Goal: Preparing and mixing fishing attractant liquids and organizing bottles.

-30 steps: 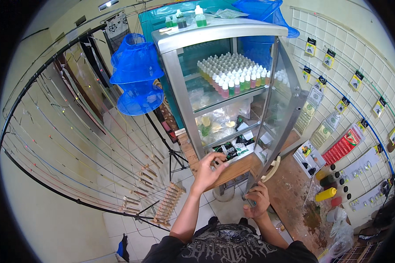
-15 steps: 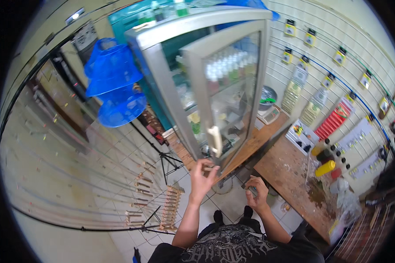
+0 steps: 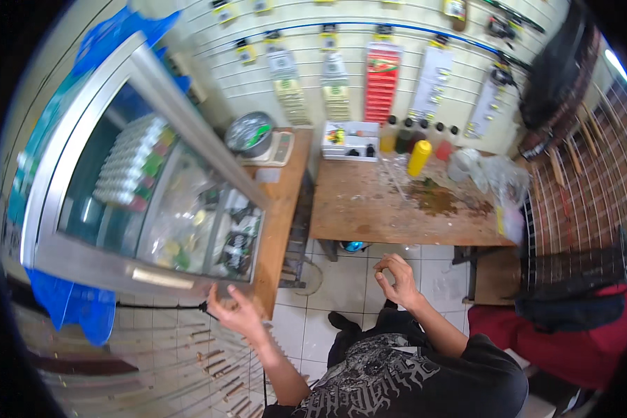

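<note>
My left hand (image 3: 238, 311) is at the lower edge of a glass cabinet door (image 3: 129, 272), just right of its pale handle (image 3: 161, 278). Thumb and fingers are apart, with nothing seen between them; the fingertips touch or nearly touch the metal frame. The door lies against the cabinet front. Through its glass show rows of small bottles (image 3: 129, 160) with white caps, and plastic packets (image 3: 181, 237). My right hand (image 3: 398, 280) hovers in front of the wooden table, its fingers curled toward the thumb. What it holds, if anything, is hidden.
On the wooden table (image 3: 355, 202) stand a yellow squeeze bottle (image 3: 419, 158), several dark-capped bottles, a white box (image 3: 350, 141) and a plastic bag (image 3: 505, 181). A metal bowl (image 3: 249, 134) rests on a scale beside the cabinet. Fishing rods (image 3: 216, 359) stand at lower left.
The cabinet door, ajar before, has swung against its frame. My view has turned right toward the table. My left hand has opened beside the handle; my right hand stays curled.
</note>
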A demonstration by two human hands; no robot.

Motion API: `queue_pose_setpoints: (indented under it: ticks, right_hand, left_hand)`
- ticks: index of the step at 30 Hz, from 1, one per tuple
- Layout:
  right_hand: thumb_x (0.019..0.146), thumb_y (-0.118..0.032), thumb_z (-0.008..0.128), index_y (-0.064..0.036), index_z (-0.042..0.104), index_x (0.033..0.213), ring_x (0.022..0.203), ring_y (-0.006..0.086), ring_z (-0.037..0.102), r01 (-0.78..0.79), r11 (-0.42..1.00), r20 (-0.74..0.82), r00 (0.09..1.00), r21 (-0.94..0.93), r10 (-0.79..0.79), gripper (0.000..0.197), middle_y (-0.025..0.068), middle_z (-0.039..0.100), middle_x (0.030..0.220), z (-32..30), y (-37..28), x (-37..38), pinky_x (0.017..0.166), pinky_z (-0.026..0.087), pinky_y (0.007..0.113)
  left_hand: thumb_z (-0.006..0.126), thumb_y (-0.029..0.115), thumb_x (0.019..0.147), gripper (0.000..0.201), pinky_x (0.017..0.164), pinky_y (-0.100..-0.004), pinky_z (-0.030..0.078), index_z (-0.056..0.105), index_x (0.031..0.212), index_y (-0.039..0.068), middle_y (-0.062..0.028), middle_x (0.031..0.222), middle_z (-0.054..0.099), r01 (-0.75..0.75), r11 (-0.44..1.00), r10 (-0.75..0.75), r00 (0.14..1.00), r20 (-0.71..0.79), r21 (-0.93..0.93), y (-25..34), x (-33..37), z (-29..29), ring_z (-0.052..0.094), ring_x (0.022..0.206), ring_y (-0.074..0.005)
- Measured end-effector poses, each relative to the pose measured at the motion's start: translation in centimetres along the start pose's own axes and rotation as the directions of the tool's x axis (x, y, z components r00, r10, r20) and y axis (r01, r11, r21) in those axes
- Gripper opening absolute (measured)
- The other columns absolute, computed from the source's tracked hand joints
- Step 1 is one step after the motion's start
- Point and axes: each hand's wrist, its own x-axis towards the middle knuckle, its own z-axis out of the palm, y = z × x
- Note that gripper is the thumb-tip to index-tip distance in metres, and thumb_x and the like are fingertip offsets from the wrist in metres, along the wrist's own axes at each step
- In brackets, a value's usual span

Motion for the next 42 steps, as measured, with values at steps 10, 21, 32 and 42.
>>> queue_pose_setpoints:
  ticks: [10, 21, 32, 42]
  right_hand:
    - [0.084, -0.009, 0.071, -0.0001, 0.066, 0.097, 0.083, 0.0338, 0.062, -0.262, 0.953, -0.15, 0.959, -0.15, 0.24, 0.017, 0.0148, 0.066, 0.086, -11.5, 5.1, -5.7, 0.076, 0.049, 0.042]
    - [0.091, -0.018, 0.067, -0.0019, 0.064, 0.113, 0.09, 0.0354, 0.069, -0.658, 0.732, -0.158, 0.753, -0.178, 0.639, 0.027, 0.0191, 0.071, 0.097, -19.7, 12.6, -9.9, 0.08, 0.054, 0.044]
    - [0.088, -0.016, 0.068, 0.0008, 0.064, 0.106, 0.081, 0.0339, 0.068, -0.791, 0.54, -0.231, 0.605, -0.288, 0.762, 0.025, 0.0186, 0.068, 0.086, -24.6, 21.3, -9.8, 0.073, 0.052, 0.044]
    - [0.087, -0.014, 0.069, 0.0039, 0.063, 0.107, 0.083, 0.0368, 0.067, -0.892, 0.404, -0.406, 0.452, -0.203, 0.795, 0.027, 0.0212, 0.068, 0.091, -29.4, 24.7, -8.3, 0.075, 0.052, 0.045]
  left_hand:
    - [0.068, 0.021, 0.096, 0.026, 0.086, -0.0416, 0.05, 0.062, 0.105, -0.002, -0.0122, 0.096, 0.065, 0.072, 0.997, -0.071, 0.997, -0.031, 0.01, -2.2, -1.8, 6.4, 0.062, 0.093, -0.0282]
    - [0.061, 0.021, 0.101, 0.026, 0.066, -0.0264, 0.044, 0.067, 0.089, -0.002, -0.0012, 0.074, 0.061, 0.27, 0.92, 0.131, 0.471, 0.873, -0.283, 8.8, -16.7, 23.2, 0.051, 0.072, -0.0076]
    - [0.071, 0.014, 0.089, 0.022, 0.075, -0.037, 0.055, 0.068, 0.106, -0.001, -0.0175, 0.094, 0.07, 0.087, 0.769, 0.64, -0.075, 0.765, -0.634, 28.4, -28.3, 36.0, 0.07, 0.085, -0.0313]
    - [0.072, 0.013, 0.084, 0.021, 0.086, -0.0474, 0.051, 0.067, 0.102, 0.004, -0.0179, 0.101, 0.063, 0.121, 0.672, 0.74, -0.071, 0.668, -0.731, 39.8, -40.0, 47.2, 0.061, 0.099, -0.0403]
